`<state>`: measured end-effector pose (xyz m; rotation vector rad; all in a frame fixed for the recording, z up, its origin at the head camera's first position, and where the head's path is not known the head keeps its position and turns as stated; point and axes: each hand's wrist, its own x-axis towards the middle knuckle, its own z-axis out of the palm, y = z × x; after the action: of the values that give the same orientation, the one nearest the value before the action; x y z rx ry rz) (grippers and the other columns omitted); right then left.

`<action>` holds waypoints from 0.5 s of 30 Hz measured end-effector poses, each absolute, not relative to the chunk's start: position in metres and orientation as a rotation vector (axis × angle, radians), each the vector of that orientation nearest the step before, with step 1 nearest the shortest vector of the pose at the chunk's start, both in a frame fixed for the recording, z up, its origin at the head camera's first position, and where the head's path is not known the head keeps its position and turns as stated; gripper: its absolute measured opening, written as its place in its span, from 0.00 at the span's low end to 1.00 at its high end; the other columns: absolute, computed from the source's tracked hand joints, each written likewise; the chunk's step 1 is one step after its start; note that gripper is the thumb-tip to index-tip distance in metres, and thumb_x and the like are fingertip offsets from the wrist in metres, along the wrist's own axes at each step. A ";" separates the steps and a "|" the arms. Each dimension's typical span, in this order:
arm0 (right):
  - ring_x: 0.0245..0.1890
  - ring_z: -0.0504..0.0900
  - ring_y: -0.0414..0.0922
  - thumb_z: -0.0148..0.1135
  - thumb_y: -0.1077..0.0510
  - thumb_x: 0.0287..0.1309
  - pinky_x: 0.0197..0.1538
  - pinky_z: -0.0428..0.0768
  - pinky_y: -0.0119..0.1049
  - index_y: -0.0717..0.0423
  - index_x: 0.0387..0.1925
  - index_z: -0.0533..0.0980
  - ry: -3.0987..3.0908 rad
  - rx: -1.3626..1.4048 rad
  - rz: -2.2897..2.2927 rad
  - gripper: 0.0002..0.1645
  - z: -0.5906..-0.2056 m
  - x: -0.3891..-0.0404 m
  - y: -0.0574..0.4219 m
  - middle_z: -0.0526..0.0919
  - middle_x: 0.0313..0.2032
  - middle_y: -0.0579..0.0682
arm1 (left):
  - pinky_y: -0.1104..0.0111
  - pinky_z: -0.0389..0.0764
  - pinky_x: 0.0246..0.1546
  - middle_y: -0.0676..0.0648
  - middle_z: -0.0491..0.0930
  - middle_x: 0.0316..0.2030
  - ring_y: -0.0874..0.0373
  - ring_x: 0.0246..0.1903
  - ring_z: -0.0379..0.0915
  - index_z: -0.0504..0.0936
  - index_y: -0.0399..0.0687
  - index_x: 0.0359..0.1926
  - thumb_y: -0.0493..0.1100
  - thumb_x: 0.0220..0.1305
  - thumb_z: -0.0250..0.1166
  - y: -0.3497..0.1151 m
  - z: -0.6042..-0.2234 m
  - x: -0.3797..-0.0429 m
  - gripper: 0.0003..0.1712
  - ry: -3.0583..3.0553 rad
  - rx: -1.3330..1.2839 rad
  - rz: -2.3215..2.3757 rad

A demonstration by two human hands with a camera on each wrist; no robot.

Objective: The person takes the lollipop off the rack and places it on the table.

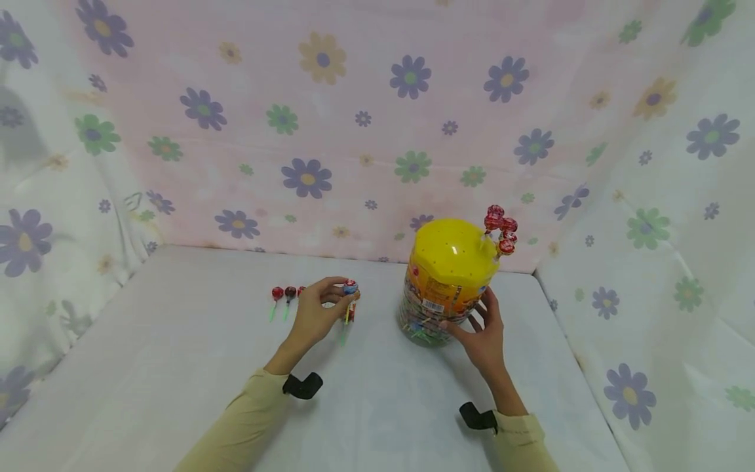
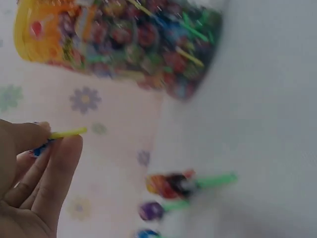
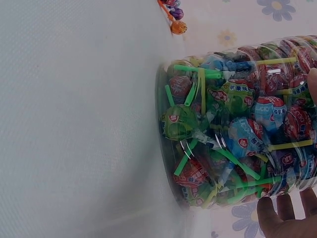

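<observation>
In the head view my left hand [image 1: 315,314] pinches a lollipop [image 1: 350,287] with a blue and red wrapper between thumb and fingers. Its yellow stick [image 2: 69,133] pokes out past the fingertips in the left wrist view; the candy end is mostly hidden by the fingers. My right hand [image 1: 485,337] holds the near right side of a big clear jar [image 1: 433,306] with a yellow lid [image 1: 451,252]. Wrapped lollipops [image 3: 240,136] with green and yellow sticks fill the jar. Several red-wrapped lollipops [image 1: 500,226] stand up at the lid's right edge.
On the white table [image 1: 177,341], left of the jar, lies a row of lollipops [image 1: 277,294], partly covered by my left hand. One with a green stick [image 2: 215,180] and a purple one [image 2: 151,210] lie side by side. Flowered cloth [image 1: 354,131] hangs behind and at both sides.
</observation>
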<state>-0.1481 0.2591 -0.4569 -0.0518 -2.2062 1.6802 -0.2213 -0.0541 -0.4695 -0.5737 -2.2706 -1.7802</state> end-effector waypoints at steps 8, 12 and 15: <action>0.72 0.64 0.60 0.77 0.65 0.53 0.73 0.65 0.61 0.46 0.79 0.51 -2.189 -0.057 1.669 0.60 -0.482 -0.160 0.271 0.60 0.74 0.55 | 0.69 0.85 0.21 0.35 0.86 0.31 0.52 0.25 0.86 0.81 0.25 0.51 0.29 0.58 0.71 -0.078 -0.506 -0.229 0.19 -2.474 -0.423 -1.684; 0.72 0.64 0.60 0.78 0.64 0.53 0.72 0.66 0.61 0.45 0.79 0.52 -2.182 -0.046 1.661 0.60 -0.485 -0.160 0.272 0.61 0.74 0.55 | 0.70 0.83 0.22 0.37 0.87 0.30 0.52 0.26 0.86 0.83 0.27 0.48 0.32 0.59 0.73 -0.081 -0.517 -0.232 0.18 -2.593 -0.358 -1.596; 0.72 0.64 0.59 0.78 0.63 0.53 0.72 0.66 0.60 0.45 0.79 0.52 -2.184 -0.043 1.667 0.60 -0.485 -0.160 0.271 0.61 0.74 0.54 | 0.72 0.81 0.22 0.38 0.87 0.29 0.55 0.25 0.84 0.83 0.28 0.48 0.33 0.59 0.73 -0.082 -0.524 -0.234 0.17 -2.644 -0.316 -1.551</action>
<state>-0.1597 0.2713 -0.4851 -0.0427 -2.1845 1.6672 -0.2338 -0.0824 -0.5237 -0.3164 -2.6438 -1.5507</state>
